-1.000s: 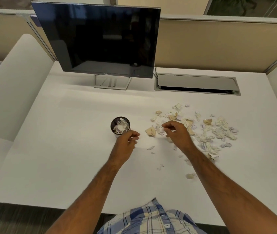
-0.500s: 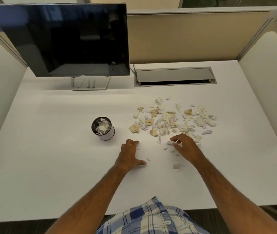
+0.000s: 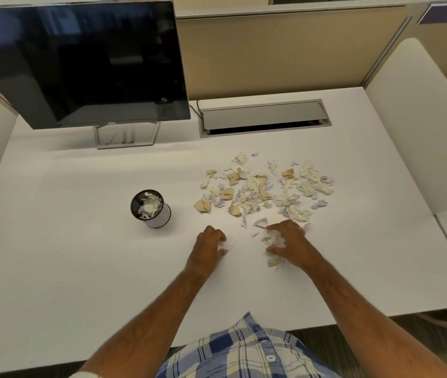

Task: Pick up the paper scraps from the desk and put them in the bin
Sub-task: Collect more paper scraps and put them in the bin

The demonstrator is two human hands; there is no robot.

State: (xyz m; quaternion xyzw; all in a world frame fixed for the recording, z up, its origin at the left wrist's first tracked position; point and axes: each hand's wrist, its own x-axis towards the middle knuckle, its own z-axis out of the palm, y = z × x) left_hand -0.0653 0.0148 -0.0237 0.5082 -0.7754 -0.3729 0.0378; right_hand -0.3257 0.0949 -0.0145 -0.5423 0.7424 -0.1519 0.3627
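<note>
On the white desk [image 3: 80, 268], paper scraps [image 3: 266, 186] lie heaped right of the half-filled bin [image 3: 151, 212]; I see my right hand [image 3: 289, 242], fingers curled, raking a small clump, my left hand [image 3: 207, 248] pinching one white scrap

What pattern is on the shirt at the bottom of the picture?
The shirt is a blue, white and cream plaid check, seen in the head view.

Crumpled white, tan and lilac paper scraps [image 3: 266, 186] lie scattered across the white desk [image 3: 80, 268]; the small round black mesh bin [image 3: 150, 212] stands upright left of them, part-filled with scraps
</note>
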